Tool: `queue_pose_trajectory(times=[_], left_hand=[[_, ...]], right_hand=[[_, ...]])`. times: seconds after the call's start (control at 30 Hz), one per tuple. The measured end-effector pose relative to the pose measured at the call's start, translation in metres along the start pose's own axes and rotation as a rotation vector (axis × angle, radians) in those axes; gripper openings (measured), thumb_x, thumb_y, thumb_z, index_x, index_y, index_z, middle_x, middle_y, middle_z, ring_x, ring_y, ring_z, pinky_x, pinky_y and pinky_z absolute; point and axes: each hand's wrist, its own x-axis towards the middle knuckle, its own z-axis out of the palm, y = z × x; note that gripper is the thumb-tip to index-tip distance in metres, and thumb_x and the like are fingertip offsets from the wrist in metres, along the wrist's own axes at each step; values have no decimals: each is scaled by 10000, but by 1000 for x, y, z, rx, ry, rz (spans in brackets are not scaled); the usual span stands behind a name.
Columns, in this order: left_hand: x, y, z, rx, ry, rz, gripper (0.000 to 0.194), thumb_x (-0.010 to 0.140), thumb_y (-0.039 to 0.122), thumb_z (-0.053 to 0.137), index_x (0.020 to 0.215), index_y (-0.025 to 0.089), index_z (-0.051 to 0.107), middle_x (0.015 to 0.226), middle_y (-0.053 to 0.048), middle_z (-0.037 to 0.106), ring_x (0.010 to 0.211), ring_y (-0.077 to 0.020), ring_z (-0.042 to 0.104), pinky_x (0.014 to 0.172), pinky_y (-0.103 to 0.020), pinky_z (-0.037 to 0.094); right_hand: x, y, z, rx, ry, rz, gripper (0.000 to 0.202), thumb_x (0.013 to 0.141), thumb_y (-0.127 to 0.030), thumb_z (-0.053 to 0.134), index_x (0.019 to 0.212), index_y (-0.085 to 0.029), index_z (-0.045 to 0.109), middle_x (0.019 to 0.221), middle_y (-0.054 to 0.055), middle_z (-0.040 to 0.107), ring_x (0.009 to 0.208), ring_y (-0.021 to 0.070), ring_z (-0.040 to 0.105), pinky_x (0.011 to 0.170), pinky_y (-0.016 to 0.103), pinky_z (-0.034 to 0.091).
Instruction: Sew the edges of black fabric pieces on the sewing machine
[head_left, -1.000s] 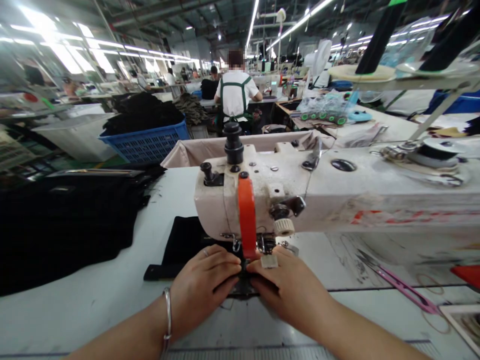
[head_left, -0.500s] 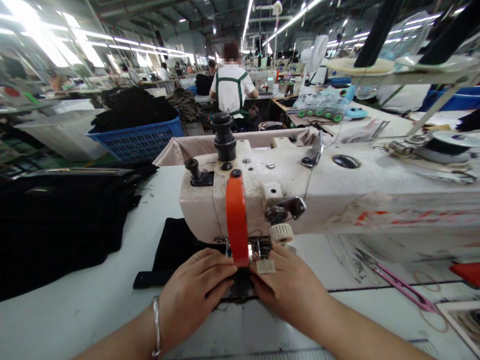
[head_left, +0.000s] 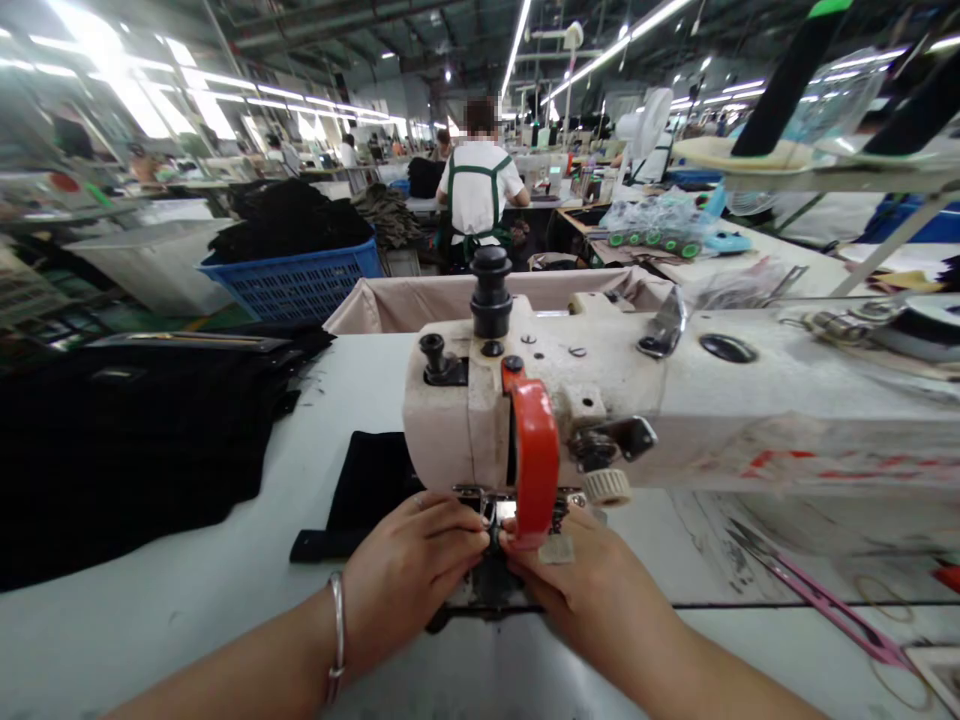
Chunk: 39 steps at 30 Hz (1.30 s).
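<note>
A white sewing machine (head_left: 465,430) with a curved red guard (head_left: 535,465) stands in front of me. A piece of black fabric (head_left: 369,482) lies on the table left of the needle area and runs under my left hand (head_left: 416,565). That hand, a silver bangle on its wrist, has its fingers pressed together on the fabric's edge by the presser foot. From the other side my right hand (head_left: 600,580) pinches at the same spot, partly behind the guard. The two sets of fingertips nearly meet. What lies right beneath them is mostly hidden.
Left on the table is a large stack of black fabric (head_left: 135,450). Thread snips with pink handles (head_left: 832,605) lie to the right. Beyond the machine are a pinkish cloth-lined bin (head_left: 420,300), a blue basket (head_left: 300,280) of dark cloth and a seated person (head_left: 476,190).
My head view has shifted, so the machine appears farther right. Both hands' fingertips have come closer together near the presser foot. The black fabric still lies on the left.
</note>
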Motion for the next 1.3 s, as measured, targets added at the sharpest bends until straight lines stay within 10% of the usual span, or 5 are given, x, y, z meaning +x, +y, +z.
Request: queue_pose_trajectory(times=[1.3], left_hand=[[-2,-22,19,-48,73,-44,111,898,168,614,874,220,709,908,-3,741,869,-172,672,854,-319,511]], right_hand=[[0,7,12,-34,21,84,223,866,-86,600,1015,-228,687,967,66,680,878,214,604,771,329,531]])
